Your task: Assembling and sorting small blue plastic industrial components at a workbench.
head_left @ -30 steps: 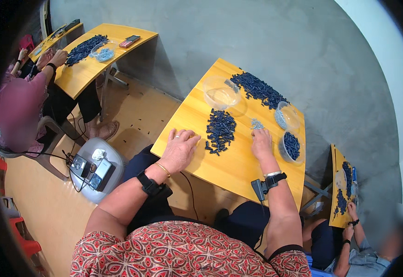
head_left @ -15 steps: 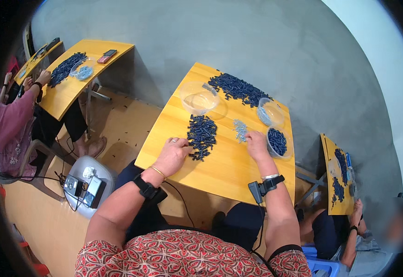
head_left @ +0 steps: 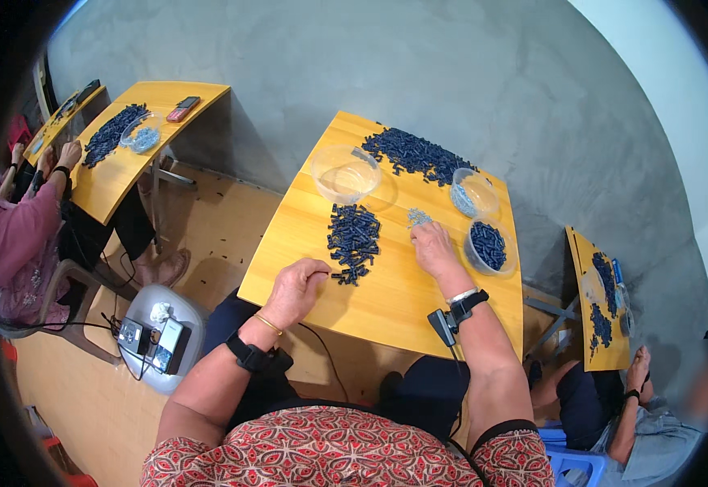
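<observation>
My left hand (head_left: 295, 286) is closed in a pinch at the near left edge of a pile of short dark blue tube-like pieces (head_left: 354, 235). What sits between its fingertips is too small to make out, though a dark speck shows there. My right hand (head_left: 435, 250) reaches down with fingers drawn together over a little heap of tiny light blue pieces (head_left: 417, 216). Its fingertips partly cover that heap, and anything in them is hidden. Beside my right hand stands a clear tub filled with dark blue pieces (head_left: 488, 246).
On the yellow table (head_left: 289, 235) are a clear tub (head_left: 321, 180), another tub holding light blue pieces (head_left: 477, 195), and a large dark heap (head_left: 419, 152) at the back. A grey stool (head_left: 177, 302) with devices stands left. People work at tables (head_left: 147, 101) on both sides.
My right hand has moved left and now covers part of the light blue heap. My left hand has drawn slightly down and away from the dark pile, its fingers still pinched.
</observation>
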Demonstrator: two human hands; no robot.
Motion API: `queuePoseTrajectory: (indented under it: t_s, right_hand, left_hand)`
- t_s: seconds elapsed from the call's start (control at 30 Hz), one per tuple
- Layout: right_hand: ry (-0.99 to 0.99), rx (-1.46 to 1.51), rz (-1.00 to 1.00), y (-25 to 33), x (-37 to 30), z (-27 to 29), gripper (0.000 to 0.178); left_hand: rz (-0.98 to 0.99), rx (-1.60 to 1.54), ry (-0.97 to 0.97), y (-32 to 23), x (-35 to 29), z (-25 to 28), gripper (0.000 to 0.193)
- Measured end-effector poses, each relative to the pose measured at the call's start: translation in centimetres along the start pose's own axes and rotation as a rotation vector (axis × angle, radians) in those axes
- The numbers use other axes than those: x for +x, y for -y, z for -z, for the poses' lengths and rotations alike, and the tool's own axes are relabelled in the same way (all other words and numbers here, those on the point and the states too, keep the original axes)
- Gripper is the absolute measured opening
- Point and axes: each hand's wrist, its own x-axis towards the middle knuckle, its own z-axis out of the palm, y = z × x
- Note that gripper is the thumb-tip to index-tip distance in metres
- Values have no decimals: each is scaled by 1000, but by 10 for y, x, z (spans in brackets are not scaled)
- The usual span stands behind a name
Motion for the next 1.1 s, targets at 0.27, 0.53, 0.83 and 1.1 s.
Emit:
queuePoseTrajectory:
  t_s: [0.27, 0.53, 0.83, 1.1]
  right_hand:
    - [-44, 988, -453, 34, -27, 30, 2]
    - [-86, 1992, -204, 128, -86, 99, 8]
    - [-8, 2305, -111, 163, -100, 116, 9]
    - [-11, 2376, -146, 168, -105, 118, 9]
  left_hand:
    - [300, -618, 226, -37, -19, 0, 10]
    - [351, -900, 433, -90, -27, 9, 16]
    - [281, -996, 440, -109, -42, 17, 14]
    - [305, -969, 388, -117, -44, 19, 15]
